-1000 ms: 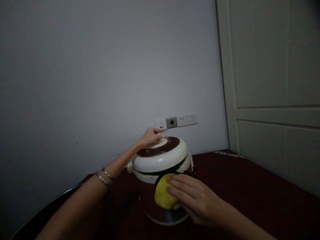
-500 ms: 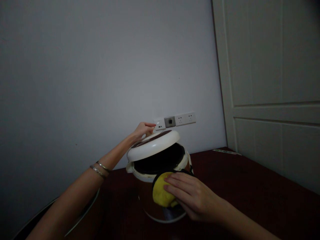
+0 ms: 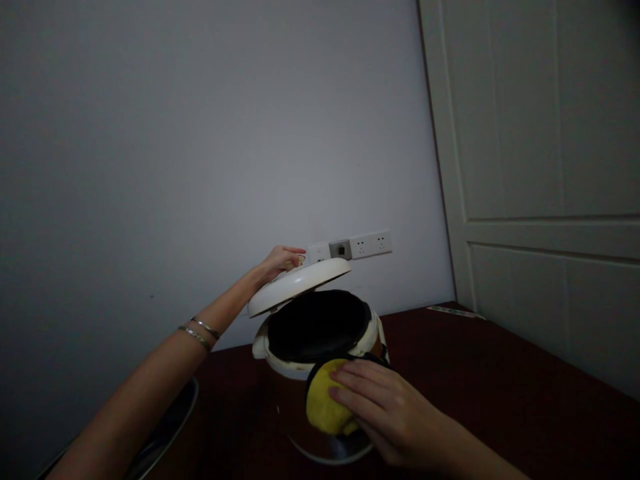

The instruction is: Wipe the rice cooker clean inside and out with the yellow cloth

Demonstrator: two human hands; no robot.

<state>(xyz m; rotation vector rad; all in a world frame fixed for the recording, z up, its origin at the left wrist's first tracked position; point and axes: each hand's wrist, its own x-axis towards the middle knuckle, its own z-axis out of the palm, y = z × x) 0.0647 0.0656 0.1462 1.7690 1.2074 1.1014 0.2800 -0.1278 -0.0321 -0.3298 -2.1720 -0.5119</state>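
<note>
Up at twelve o'clock, fingers (image 3: pixel 291 253) of the left hand (image 3: pixel 277 261) clamp the tilted lid (image 3: pixel 300 283), seemingly by its knob. The right hand (image 3: pixel 387 417) lies flat, pressing a yellow sponge (image 3: pixel 323 407) against the cooker (image 3: pixel 320 337) at six o'clock on the tabletop (image 3: pixel 500 373). A slipping pinch could drop the lid onto the rim.

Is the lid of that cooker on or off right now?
Off: the left hand holds the lid lifted and tilted above the cooker, and the cooker's dark inside shows underneath.
</note>
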